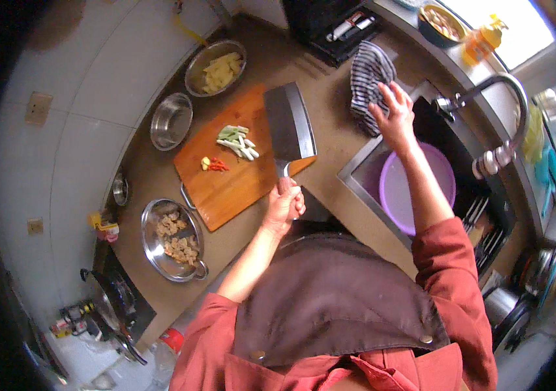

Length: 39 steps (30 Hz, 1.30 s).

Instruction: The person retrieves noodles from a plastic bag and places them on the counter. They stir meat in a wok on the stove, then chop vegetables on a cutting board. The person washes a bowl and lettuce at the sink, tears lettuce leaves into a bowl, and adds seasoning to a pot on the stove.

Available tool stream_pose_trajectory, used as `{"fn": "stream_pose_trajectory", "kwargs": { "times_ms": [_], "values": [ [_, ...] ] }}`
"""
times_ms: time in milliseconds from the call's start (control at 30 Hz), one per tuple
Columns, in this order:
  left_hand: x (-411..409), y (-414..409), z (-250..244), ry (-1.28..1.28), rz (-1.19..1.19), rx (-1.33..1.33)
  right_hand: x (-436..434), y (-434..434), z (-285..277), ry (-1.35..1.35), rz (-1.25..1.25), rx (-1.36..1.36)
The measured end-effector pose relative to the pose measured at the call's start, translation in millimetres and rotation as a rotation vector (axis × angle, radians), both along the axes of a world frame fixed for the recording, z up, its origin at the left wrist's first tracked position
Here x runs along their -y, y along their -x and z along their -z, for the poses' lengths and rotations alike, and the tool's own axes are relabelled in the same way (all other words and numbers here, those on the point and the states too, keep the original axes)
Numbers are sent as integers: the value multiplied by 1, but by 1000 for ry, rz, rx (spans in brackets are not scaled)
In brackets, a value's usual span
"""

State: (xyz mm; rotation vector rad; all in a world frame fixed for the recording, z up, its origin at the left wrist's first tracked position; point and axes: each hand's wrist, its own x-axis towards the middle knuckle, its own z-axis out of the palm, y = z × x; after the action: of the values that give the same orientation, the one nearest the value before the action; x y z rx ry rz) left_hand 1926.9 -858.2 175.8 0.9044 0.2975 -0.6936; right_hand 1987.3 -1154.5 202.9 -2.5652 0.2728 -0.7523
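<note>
My left hand [283,207] grips the handle of a cleaver [290,124], whose broad blade lies over the right part of a wooden cutting board [229,198]. Cut scallion pieces [237,141], chopped red chili [218,164] and a small pale yellow piece [205,163] rest on the board. My right hand [394,110] is at a striped cloth [368,73] beside the sink, its fingers spread over the cloth's right side. Whether the fingers press on the cloth cannot be told.
Behind the board stand a bowl of pale yellow slices [242,56] and a metal bowl [172,122]. A steel dish of meat pieces [147,244] is at the left. A purple-rimmed basin [449,168] sits in the sink under a curved faucet [517,83]. A knife holder [331,49] stands at the back.
</note>
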Motion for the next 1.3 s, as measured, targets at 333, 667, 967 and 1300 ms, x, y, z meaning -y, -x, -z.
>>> {"fn": "stream_pose_trajectory", "kwargs": {
  "times_ms": [333, 667, 967, 1300],
  "values": [
    [7, -29, 54, -371, -185, 45, -62, 136, 62, -568, -213, -303],
    [-15, -60, 51, -1203, 267, 443, -56, 196, 54, -700, 19, -426],
    [52, -120, -23, -1289, 339, 1175, -35, 209, 51, -854, 127, -436],
    [414, -259, -45, -167, 298, 366, 0, 189, 64, -965, 58, -437]
  ]
}}
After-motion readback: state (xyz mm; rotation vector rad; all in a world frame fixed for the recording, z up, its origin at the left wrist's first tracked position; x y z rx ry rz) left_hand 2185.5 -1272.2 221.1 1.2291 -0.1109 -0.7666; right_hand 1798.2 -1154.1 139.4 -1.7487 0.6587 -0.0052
